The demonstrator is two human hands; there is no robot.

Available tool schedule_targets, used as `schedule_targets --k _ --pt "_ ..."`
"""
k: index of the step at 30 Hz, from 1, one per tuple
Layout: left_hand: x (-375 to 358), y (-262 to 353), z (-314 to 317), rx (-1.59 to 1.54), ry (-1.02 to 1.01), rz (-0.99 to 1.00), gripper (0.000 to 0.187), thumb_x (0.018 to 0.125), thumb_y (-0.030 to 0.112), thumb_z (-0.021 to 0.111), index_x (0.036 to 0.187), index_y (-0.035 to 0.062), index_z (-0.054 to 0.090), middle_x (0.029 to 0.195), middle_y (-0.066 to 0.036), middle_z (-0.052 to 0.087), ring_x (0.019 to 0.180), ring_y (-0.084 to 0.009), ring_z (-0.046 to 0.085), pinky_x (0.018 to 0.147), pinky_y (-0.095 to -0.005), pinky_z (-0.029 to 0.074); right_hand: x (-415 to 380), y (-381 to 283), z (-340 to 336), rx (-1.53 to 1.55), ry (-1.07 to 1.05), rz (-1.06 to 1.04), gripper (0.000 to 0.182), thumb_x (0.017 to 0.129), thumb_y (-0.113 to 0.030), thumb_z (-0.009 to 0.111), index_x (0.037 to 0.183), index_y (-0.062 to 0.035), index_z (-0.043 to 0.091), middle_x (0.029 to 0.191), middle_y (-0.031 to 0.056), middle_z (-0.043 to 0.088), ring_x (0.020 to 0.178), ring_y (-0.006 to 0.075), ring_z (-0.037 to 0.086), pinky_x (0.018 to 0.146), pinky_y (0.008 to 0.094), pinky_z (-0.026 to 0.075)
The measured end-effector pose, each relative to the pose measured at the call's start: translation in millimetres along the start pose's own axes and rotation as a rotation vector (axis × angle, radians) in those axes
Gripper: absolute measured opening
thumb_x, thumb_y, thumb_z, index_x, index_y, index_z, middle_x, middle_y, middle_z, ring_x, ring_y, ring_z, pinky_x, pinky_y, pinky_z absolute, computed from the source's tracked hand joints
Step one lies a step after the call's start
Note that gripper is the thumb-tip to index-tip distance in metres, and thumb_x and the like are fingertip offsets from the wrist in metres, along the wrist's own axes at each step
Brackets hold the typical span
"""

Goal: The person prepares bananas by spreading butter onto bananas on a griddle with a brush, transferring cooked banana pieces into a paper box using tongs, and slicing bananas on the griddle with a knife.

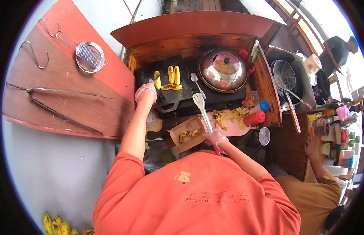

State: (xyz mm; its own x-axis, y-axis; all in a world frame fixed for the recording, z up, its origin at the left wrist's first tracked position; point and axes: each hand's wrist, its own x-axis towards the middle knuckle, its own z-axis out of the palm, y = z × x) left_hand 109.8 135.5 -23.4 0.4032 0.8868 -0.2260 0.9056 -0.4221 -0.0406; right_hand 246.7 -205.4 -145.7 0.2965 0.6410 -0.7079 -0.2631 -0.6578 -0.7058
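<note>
My left hand (146, 93), in a clear plastic glove, is closed at the left edge of the black griddle (184, 80). A thin tool, mostly hidden by the fingers, pokes from it toward the leftmost banana (157, 80); I cannot tell its kind. Several more peeled, browned bananas (171, 74) lie on the griddle. My right hand (216, 139), gloved too, grips metal tongs (206, 117) with a slotted, spatula-like head and a red handle end. Their head points up toward the griddle's right side. Just left of this hand, a cardboard box (178, 135) holds browned banana pieces (189, 133).
A lidded pan (224, 71) stands right of the griddle, a spoon (197, 84) between them. Banana peels (231, 115) cover a pink board (238, 131) near red (255, 118) and blue-capped bottles. A grater (88, 55) hangs at left. Another person (311, 196) is close at right.
</note>
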Motion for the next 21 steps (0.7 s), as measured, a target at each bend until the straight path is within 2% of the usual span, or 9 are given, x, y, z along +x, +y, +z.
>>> schedule_targets --k 4,6,9,13,18,21 --pt "-22.7 -5.8 -12.5 -0.089 0.034 -0.096 0.032 0.096 0.015 0.05 0.124 0.0075 0.065 0.117 -0.016 0.07 0.111 -0.036 0.067 0.092 -0.0435 0.055 6.7 7.0 -1.9 -0.018 -0.011 0.004 0.025 0.086 -0.016 0.067 0.101 0.0033 0.063 0.075 0.0114 0.069 0.063 0.0188 0.067 0.055 0.0314 0.054" --pt "-27.2 -25.4 -7.9 -0.095 0.061 -0.171 0.028 0.099 0.021 0.049 0.117 0.0082 0.067 0.118 -0.021 0.068 0.109 -0.0406 0.066 0.092 -0.0481 0.054 8.9 9.3 -2.7 -0.028 -0.022 0.008 0.026 0.086 -0.016 0.067 0.102 0.0037 0.063 0.075 0.0115 0.069 0.063 0.0191 0.068 0.055 0.0316 0.054" --pt "-45.2 -45.5 -1.8 -0.065 -0.061 -0.151 0.034 0.088 0.011 0.057 0.121 0.0125 0.066 0.118 -0.021 0.068 0.11 -0.0404 0.065 0.092 -0.0478 0.054 7.1 6.9 -3.7 -0.026 -0.013 -0.011 0.027 0.085 -0.017 0.067 0.101 0.0043 0.063 0.075 0.0126 0.07 0.062 0.0194 0.068 0.053 0.0318 0.054" --pt "-64.0 -35.7 -0.6 -0.174 -0.073 -0.053 0.037 0.09 0.013 0.055 0.124 0.0177 0.067 0.113 -0.023 0.068 0.106 -0.0411 0.066 0.09 -0.0459 0.054 10.8 6.1 -5.6 -0.062 -0.025 -0.025 0.025 0.085 -0.017 0.067 0.097 0.0042 0.062 0.075 0.0129 0.07 0.062 0.0195 0.067 0.053 0.0319 0.053" --pt "-37.7 -26.5 26.0 -0.249 0.001 0.005 0.027 0.091 0.019 0.06 0.116 0.0154 0.069 0.106 -0.02 0.07 0.1 -0.0404 0.067 0.083 -0.046 0.055 15.6 9.0 -1.8 -0.024 -0.024 -0.02 0.023 0.085 -0.016 0.068 0.095 0.0038 0.062 0.075 0.012 0.069 0.061 0.019 0.067 0.053 0.0317 0.053" --pt "-32.9 -22.3 26.8 -0.12 0.038 0.089 0.021 0.093 0.019 0.059 0.111 0.0159 0.07 0.098 -0.018 0.072 0.093 -0.0387 0.069 0.079 -0.0453 0.055 16.7 10.0 -3.9 0.005 -0.024 -0.02 0.023 0.085 -0.015 0.069 0.096 0.0037 0.062 0.076 0.0113 0.069 0.062 0.0191 0.066 0.053 0.0317 0.053"
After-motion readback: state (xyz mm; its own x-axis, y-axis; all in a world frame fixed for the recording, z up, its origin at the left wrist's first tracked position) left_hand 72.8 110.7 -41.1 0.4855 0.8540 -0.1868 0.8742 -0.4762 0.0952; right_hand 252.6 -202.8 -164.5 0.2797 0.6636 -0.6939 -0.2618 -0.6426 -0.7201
